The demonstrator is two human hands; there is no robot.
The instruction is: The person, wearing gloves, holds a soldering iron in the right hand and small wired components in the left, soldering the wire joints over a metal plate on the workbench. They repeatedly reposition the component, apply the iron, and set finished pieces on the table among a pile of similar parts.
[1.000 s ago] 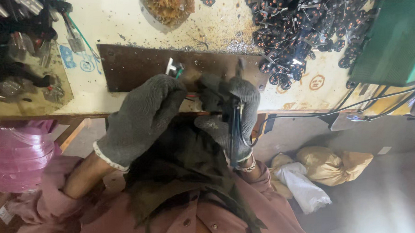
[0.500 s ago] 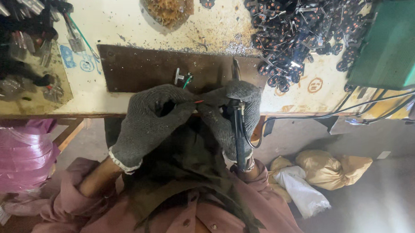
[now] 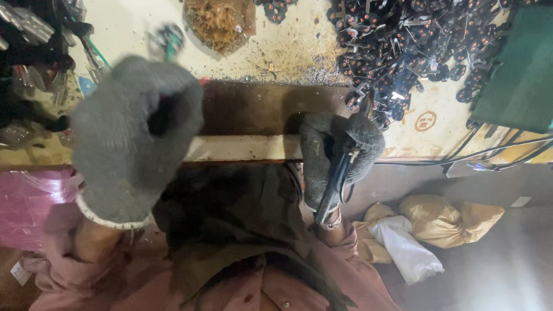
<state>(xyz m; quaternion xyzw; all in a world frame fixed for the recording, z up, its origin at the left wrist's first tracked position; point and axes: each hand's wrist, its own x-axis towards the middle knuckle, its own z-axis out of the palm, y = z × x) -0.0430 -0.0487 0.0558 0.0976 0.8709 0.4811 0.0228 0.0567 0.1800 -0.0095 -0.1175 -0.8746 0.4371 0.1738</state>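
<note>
At the far left a heap of dark parts (image 3: 23,48) lies on the pale workbench (image 3: 140,16). The left hand (image 3: 133,138), in a grey knit glove, is raised and blurred, its fingers curled shut around a small green-and-metal part (image 3: 169,40) showing just above the glove. A bag of brownish pieces (image 3: 220,15) sits beyond the brown board (image 3: 260,106). The right hand (image 3: 338,154), also gloved, is closed around a dark-handled tool (image 3: 335,182) at the bench edge. Further right lie a pile of black parts (image 3: 415,44) and a green box (image 3: 531,66).
</note>
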